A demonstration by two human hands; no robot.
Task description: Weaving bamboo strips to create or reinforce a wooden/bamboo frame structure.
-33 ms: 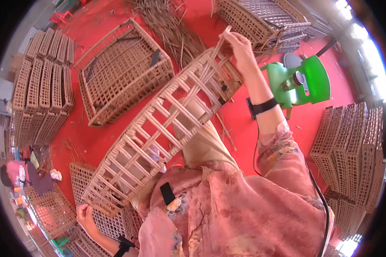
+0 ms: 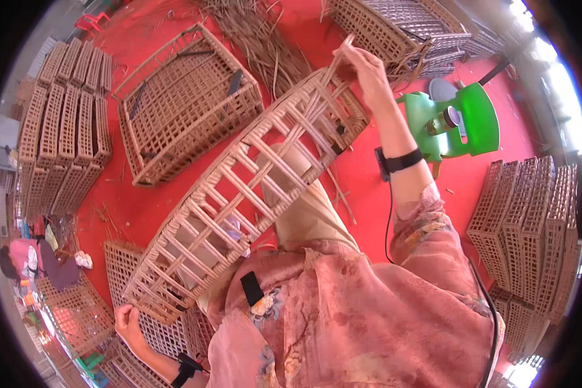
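A wicker basket lies tilted across my lap, its openwork side of paired slats facing up and its long rim running from lower left to upper right. Beyond its upper right end, my right hand pinches wicker strands that rise from the rim. At the lower left corner my left hand has its fingers closed against the basket's edge. What lies between those fingertips is too small to make out. Dark bands circle both my wrists.
Another wicker basket stands on the red floor ahead, beside loose strands. Stacked baskets rise at left and right, with more at the back. A jar rests on a green chair. A person sits far left.
My right hand has shifted very slightly up and to the right, still pinching the strands. The left hand is almost unmoved at the basket's corner.
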